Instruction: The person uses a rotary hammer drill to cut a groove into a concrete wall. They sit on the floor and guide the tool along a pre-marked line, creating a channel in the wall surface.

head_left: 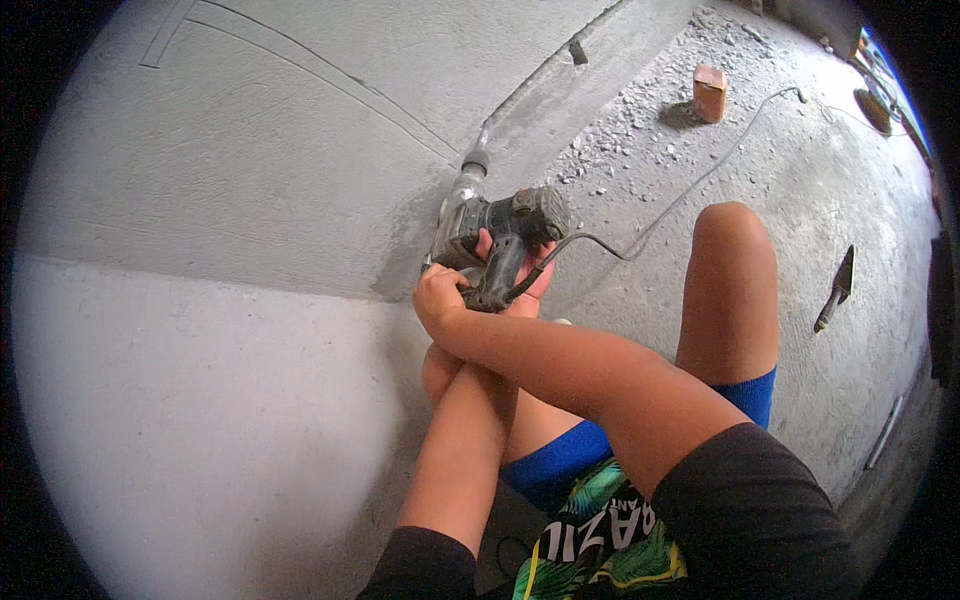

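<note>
At twelve o'clock, my left fingers point(484, 243) and right fingers point(451, 276) are holding the rotary hammer point(492, 216), whose bit point(485, 135) could be slipping along the wall point(250, 180) because my forearms point(545, 350) are crossing.

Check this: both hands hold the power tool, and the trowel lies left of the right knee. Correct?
No: the head view shows the trowel right of the right knee. The left hand and right hand do hold the power tool.
</note>
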{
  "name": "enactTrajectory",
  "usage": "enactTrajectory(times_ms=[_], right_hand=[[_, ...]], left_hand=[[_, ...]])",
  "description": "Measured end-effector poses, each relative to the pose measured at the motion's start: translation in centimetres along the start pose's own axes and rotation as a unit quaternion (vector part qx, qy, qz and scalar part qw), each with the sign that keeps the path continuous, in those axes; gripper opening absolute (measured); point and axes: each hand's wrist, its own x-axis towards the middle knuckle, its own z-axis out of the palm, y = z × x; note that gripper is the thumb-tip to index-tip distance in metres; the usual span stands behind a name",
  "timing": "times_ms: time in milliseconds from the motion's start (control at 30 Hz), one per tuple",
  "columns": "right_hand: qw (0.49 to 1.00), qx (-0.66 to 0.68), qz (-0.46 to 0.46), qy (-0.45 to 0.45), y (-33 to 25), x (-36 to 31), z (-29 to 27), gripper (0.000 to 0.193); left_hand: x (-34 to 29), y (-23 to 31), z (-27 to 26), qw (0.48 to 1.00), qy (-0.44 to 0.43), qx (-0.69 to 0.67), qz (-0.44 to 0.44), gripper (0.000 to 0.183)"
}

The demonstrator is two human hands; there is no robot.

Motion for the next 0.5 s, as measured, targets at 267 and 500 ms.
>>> enactTrajectory(times_ms=[267, 500], right_hand=[[1.000, -0.013, 0.012, -0.008, -1.6, 0.1, -0.4, 0.031], [0.999, -0.028, 0.001, -0.038, -1.6, 0.2, -0.3, 0.032]], left_hand=[[-0.8, 0.5, 0.5, 0.999, 0.035, 0.031, 0.024, 0.057], [-0.9, 0.9, 1.0, 0.999, -0.015, -0.034, 0.006, 0.061]])
